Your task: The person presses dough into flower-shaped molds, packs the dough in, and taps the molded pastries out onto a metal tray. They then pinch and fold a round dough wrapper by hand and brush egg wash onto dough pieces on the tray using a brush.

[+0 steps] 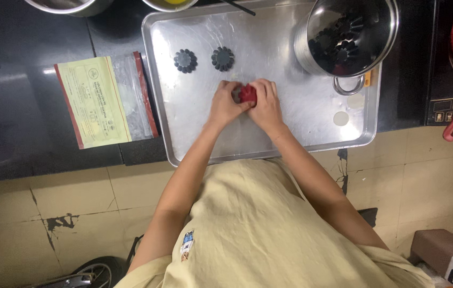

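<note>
Both hands pressed on a red piece (247, 94) at mid-tray.

Your left hand (225, 104) and right hand (265, 104) clasp it together; keep your pressure even. Two dark moulds (185, 60) lie beyond the grip, a pot (344, 37) to its right; bare tray (290, 114) lies nearer you.

2 fluted molds (185, 60), 1 pot (349, 37)
</note>
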`<move>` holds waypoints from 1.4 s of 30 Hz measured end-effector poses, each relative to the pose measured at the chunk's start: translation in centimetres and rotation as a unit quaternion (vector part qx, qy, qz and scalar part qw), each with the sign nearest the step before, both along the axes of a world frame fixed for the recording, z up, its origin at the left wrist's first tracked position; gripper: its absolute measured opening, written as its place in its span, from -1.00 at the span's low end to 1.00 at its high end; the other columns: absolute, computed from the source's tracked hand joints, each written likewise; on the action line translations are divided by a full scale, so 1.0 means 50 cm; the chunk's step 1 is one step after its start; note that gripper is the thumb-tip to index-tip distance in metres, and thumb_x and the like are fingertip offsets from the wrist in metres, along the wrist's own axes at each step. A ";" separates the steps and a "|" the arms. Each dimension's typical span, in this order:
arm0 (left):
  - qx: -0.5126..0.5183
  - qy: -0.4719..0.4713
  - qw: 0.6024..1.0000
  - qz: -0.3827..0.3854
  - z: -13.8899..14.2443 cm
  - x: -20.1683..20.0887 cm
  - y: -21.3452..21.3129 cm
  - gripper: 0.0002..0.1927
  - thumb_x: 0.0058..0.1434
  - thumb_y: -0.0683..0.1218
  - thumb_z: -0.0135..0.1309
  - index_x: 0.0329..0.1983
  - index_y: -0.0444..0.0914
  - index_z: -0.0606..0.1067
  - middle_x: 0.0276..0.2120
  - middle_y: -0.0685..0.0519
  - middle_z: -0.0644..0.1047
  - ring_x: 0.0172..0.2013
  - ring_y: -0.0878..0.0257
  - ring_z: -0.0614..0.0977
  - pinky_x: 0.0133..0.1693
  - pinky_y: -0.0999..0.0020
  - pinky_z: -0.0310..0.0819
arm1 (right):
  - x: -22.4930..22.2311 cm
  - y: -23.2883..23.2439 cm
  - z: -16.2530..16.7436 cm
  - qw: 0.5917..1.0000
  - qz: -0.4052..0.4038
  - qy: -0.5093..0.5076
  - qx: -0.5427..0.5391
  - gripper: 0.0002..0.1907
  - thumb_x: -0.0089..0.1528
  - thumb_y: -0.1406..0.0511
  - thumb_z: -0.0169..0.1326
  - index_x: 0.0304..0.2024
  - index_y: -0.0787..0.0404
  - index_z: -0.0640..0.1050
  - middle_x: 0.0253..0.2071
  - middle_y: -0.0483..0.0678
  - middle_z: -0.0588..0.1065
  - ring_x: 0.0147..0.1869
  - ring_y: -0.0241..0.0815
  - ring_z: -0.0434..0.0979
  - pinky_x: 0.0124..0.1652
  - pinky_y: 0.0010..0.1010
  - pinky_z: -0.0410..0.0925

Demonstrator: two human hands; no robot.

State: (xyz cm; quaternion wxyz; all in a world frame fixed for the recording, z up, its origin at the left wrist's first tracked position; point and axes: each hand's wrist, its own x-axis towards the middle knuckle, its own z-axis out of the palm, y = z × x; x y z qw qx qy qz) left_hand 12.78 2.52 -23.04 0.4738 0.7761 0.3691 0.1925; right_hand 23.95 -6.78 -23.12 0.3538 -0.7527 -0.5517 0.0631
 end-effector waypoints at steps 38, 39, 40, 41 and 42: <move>-0.143 -0.273 0.918 -0.251 0.241 -0.142 -0.044 -0.62 -0.02 0.00 0.48 -0.36 -0.27 0.53 -0.30 0.05 0.61 -0.14 0.20 0.62 -0.03 0.30 0.54 | 0.022 -0.120 0.348 0.916 0.286 0.277 0.053 -0.73 -0.06 0.48 0.38 -0.45 0.25 0.51 -0.37 -0.07 0.55 -0.22 -0.21 0.62 0.11 -0.19 0.47; -0.153 -0.275 0.915 -0.251 0.224 -0.141 -0.045 -0.61 -0.03 -0.01 0.50 -0.34 -0.26 0.52 -0.30 0.06 0.60 -0.16 0.22 0.61 -0.01 0.31 0.53 | 0.024 -0.120 0.327 0.914 0.289 0.280 0.054 -0.74 -0.04 0.48 0.37 -0.46 0.22 0.50 -0.36 -0.10 0.55 -0.21 -0.25 0.61 0.12 -0.22 0.48; -0.162 -0.278 0.913 -0.251 0.205 -0.140 -0.047 -0.60 -0.03 -0.01 0.51 -0.33 -0.25 0.51 -0.29 0.07 0.59 -0.18 0.23 0.60 0.00 0.32 0.52 | 0.025 -0.118 0.302 0.912 0.293 0.283 0.055 -0.73 -0.01 0.47 0.37 -0.46 0.18 0.49 -0.35 -0.13 0.55 -0.20 -0.29 0.61 0.13 -0.24 0.48; -0.209 -0.270 0.916 -0.209 0.184 -0.135 -0.050 -0.58 0.00 -0.01 0.49 -0.24 -0.26 0.52 -0.22 0.05 0.59 -0.11 0.21 0.60 0.08 0.29 0.49 | 0.026 -0.115 0.273 0.896 0.246 0.369 0.017 -0.73 0.00 0.47 0.37 -0.36 0.21 0.52 -0.31 -0.13 0.54 -0.17 -0.30 0.57 0.07 -0.29 0.46; -0.255 -0.262 0.916 -0.167 0.161 -0.125 -0.054 -0.56 0.02 -0.01 0.48 -0.15 -0.27 0.53 -0.16 0.02 0.59 -0.05 0.19 0.60 0.16 0.27 0.47 | 0.030 -0.106 0.240 0.871 0.197 0.450 -0.022 -0.70 0.01 0.47 0.37 -0.26 0.24 0.55 -0.27 -0.13 0.53 -0.15 -0.32 0.54 0.01 -0.34 0.43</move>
